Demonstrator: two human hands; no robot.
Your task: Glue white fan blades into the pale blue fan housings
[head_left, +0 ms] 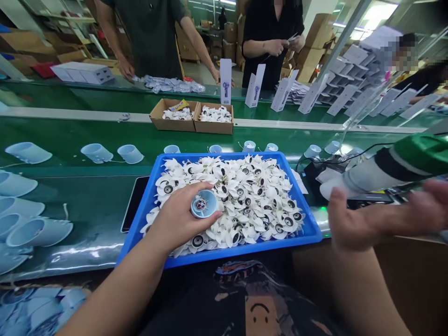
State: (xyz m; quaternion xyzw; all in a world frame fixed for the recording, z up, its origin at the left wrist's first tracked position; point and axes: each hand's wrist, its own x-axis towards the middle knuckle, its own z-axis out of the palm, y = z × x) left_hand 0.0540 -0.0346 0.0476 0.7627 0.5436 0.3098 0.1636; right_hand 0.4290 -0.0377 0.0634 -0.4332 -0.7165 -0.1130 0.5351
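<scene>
1. Judging the step in hand: presenting a light blue housing (pixel 211 203) open end up above loose white fan wheels (pixel 245 200), with no wheel visible inside.
2. Gripping that housing in the left hand (pixel 182 214), clamped between the thumb on the near side and fingers curled round the far side.
3. Showing inside the housing a small round motor-like part (pixel 200 204) with reddish detail, facing the camera.
4. Lying to the right of the palm, at the fingertip end of the grip, and above the left-middle part of a blue tray (pixel 312 233) heaped with the wheels.
5. Holding the right hand (pixel 367 221) out to the right of the tray, blurred, thumb and fingers spread apart, apparently grasping nothing.
6. Just beyond the right hand, showing a white cylinder with a green top (pixel 371 172); too blurred to say whether touching or apart.
7. Calling next, most likely, for a steady left grip, the housing's mouth kept upward, and a free right hand brought over the wheels.
8. Standing well apart to the left: more blue housings (pixel 38 232) on the green bench (pixel 94 221).
</scene>
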